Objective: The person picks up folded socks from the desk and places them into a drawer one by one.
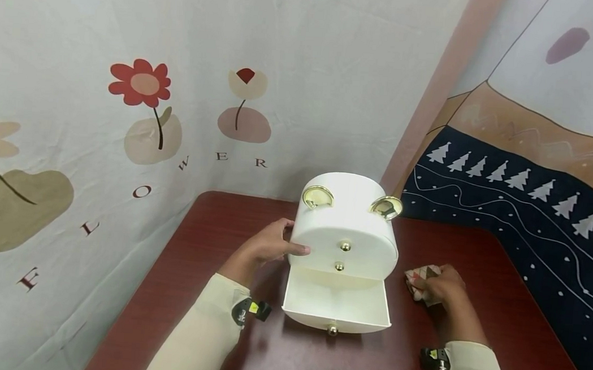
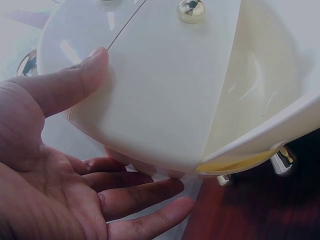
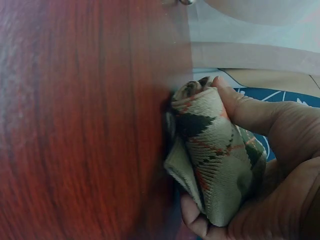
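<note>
A white rounded storage box (image 1: 345, 225) with gold ear-shaped rings and small gold knobs stands on the table. Its bottom drawer (image 1: 337, 295) is pulled out toward me, and no contents show in it. My left hand (image 1: 271, 243) is at the box's left side. In the left wrist view its thumb (image 2: 82, 82) rests on the front panel, while the other fingers extend loosely along the side wall. To the right of the box, my right hand (image 1: 445, 286) grips a rolled-up argyle-patterned sock (image 3: 215, 155) between thumb and fingers, low over the tabletop.
The dark red wooden table (image 1: 311, 361) has rounded back corners. A pale curtain (image 1: 313, 84) printed with flowers and letters hangs behind and to the left. On the right hangs a navy fabric (image 1: 523, 227) with white trees.
</note>
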Demonstrator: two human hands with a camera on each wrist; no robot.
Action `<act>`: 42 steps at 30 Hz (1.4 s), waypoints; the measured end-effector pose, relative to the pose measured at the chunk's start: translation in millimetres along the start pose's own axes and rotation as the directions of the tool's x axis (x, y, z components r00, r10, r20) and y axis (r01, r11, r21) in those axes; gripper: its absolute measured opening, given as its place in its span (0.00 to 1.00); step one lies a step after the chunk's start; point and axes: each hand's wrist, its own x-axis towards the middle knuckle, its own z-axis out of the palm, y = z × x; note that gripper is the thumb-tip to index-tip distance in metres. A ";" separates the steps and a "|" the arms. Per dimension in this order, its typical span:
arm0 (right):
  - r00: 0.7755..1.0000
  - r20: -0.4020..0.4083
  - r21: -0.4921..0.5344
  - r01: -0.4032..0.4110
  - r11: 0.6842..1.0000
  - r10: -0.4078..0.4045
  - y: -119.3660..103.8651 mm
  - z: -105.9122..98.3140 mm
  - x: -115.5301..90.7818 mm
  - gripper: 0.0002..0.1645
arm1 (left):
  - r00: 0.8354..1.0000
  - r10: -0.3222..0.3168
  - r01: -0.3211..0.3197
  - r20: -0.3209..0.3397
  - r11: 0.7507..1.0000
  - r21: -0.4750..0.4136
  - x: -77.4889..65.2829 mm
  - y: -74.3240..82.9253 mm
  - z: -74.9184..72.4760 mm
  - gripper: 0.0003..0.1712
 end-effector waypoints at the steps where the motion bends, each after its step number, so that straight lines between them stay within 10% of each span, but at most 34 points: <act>1: 1.000 0.002 0.003 0.002 1.000 -0.002 -0.8 0.1 -0.5 0.53 | 1.000 0.001 -0.001 0.000 1.000 -0.001 -0.1 0.0 0.0 0.51; 18: 0.989 -0.047 -0.023 0.141 0.990 -0.142 -6.2 0.8 -15.0 0.42 | 1.000 0.023 -0.023 0.013 1.000 -0.003 -0.1 -0.7 1.4 0.50; 42: 0.954 -0.175 0.107 0.266 0.958 -0.245 -58.3 -12.1 -106.7 0.37 | 1.000 0.028 -0.027 0.009 0.999 -0.022 -0.3 -2.8 0.7 0.48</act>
